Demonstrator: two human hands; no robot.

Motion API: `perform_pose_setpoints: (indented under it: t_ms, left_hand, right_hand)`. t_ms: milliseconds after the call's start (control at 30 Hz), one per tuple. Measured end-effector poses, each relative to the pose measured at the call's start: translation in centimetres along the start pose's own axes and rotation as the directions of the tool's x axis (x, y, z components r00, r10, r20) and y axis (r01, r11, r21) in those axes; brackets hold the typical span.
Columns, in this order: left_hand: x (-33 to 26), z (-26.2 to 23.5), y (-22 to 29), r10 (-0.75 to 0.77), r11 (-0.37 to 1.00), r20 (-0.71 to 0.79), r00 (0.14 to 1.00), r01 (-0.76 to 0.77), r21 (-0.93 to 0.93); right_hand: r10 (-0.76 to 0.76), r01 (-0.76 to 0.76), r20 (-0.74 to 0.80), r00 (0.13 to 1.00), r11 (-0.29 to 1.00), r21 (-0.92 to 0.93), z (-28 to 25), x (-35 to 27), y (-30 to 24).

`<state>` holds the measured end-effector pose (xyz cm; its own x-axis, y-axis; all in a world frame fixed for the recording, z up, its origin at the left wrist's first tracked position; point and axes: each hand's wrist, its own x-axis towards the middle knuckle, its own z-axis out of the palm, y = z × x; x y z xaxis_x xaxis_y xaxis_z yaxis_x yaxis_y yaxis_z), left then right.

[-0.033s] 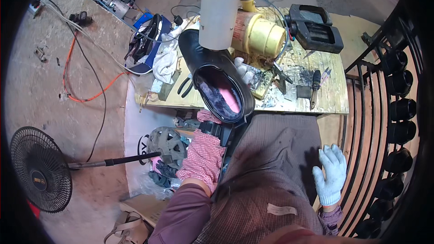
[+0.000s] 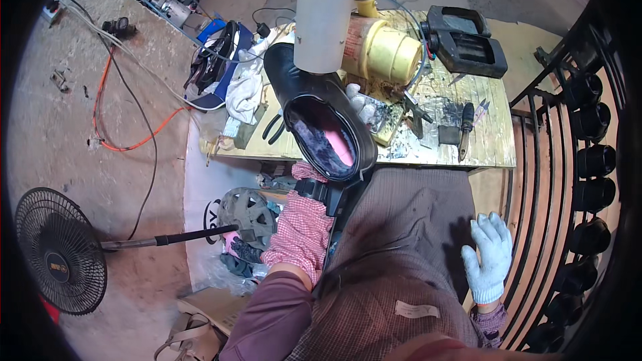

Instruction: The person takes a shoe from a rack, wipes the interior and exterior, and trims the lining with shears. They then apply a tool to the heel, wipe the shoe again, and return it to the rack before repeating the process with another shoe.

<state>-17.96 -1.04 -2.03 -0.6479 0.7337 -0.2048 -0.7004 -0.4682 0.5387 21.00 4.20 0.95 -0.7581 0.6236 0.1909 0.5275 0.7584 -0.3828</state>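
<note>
A black boot (image 2: 364,140) with a dark fleecy lining and a pink inside lies along the near edge of the worktable, its opening turned up toward me. My left arm, in a red-and-white checked sleeve (image 2: 301,230) with a black band (image 2: 311,189), reaches up to the near side of the boot. The boot and the cuff hide my left hand's fingers, so their grip does not show. My right hand (image 2: 489,254), in a white knitted glove, is beside my right thigh, apart from the boot. Its fingers are stretched out and hold nothing.
Over the boot hangs a wide white pipe (image 2: 326,13). Pliers (image 2: 418,113), a black-handled tool (image 2: 466,127) and a yellow tub (image 2: 394,53) lie on the worktable (image 2: 491,147). A black fan (image 2: 60,251) stands left; a rack (image 2: 528,180) with black boots stands right.
</note>
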Motion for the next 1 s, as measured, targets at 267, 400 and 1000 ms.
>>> perform_pose_setpoints:
  t_ms: [267,400,1000]
  left_hand:
    - [-1.5,-4.6,1.1,-0.040,0.984,0.149,0.988,0.064,-0.164]
    - [-4.2,-4.5,1.2,0.051,0.999,0.093,0.994,-0.049,-0.024]
    - [2.0,3.9,7.2,0.626,0.670,-0.234,0.744,-0.359,0.650]
  right_hand:
    - [-0.034,0.034,0.003,0.999,0.999,-0.019,0.7,-0.6,-0.6]
    - [-0.034,0.035,0.014,0.999,0.999,-0.023,1.2,-1.3,-0.5]
    - [-0.068,0.067,0.038,0.997,0.998,0.014,1.8,1.0,-0.7]
